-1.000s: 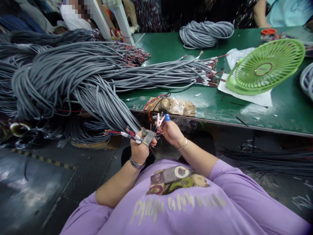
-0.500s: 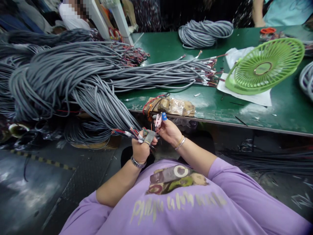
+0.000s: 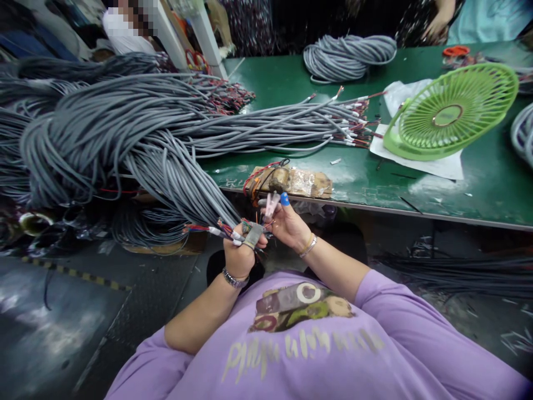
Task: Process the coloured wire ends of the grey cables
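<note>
Here, the left hand (image 3: 240,256) is closed around the end of a bundle of grey cables (image 3: 189,186), just in front of the table's near edge. A grey band (image 3: 252,236) lies across its fingers; whether it is wrapped around a finger or around the wires is too small to tell. Loose coloured wires (image 3: 200,228) with white sleeves stick out to the left of this hand, and finer bare ends poke up beside the band.

The right hand (image 3: 290,226) is just beside it, its thumb and fingers pinching a pale pink clip (image 3: 272,205) near the wire ends. Whether the clip touches any wire is unclear. A blue cover (image 3: 285,199) sits on the thumb. A watch (image 3: 234,279) is on the left wrist, a bracelet (image 3: 308,246) on the right.

The bundle drops from a big pile (image 3: 91,122) on the left. Beyond the hands, on the green table (image 3: 353,191), a taped block (image 3: 300,182) lies along the near edge. More cables (image 3: 275,130) stretch behind it toward a green fan (image 3: 449,116), which stands on a white sheet (image 3: 443,166). A grey coil (image 3: 350,58) lies farther back, and a co-worker's hand (image 3: 438,26) shows past the far edge.
</note>
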`<state>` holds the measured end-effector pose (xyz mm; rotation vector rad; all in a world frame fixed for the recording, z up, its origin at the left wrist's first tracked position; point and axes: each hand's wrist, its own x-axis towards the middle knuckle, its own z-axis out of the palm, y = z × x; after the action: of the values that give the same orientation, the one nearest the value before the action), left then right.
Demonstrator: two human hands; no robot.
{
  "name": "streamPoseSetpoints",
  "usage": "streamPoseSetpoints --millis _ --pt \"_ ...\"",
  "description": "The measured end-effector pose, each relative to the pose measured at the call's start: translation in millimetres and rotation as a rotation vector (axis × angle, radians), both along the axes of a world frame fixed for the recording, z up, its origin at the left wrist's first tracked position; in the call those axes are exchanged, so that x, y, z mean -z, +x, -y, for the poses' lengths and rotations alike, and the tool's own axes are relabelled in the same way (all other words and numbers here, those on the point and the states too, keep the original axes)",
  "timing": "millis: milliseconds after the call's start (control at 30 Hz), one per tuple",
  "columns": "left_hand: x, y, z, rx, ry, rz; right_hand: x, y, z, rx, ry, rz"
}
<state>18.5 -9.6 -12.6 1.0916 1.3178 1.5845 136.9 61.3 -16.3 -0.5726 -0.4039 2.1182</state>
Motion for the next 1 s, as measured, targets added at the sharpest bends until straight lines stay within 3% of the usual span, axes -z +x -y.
streamPoseSetpoints --millis 267,667,1000 --pt "3.4 -8.0 8.3 0.015 0.007 -0.054 8.7 27.9 12.6 -0.3 0.191 0.038" --pt "9.4 -20.7 14.2 0.167 0.046 -0.158 -0.8 39.5 9.3 -0.332 0.25 0.241" --pt "5.7 -23.9 15.2 0.253 0.06 -0.207 2.6 31.7 -0.6 -0.38 0.366 0.247"
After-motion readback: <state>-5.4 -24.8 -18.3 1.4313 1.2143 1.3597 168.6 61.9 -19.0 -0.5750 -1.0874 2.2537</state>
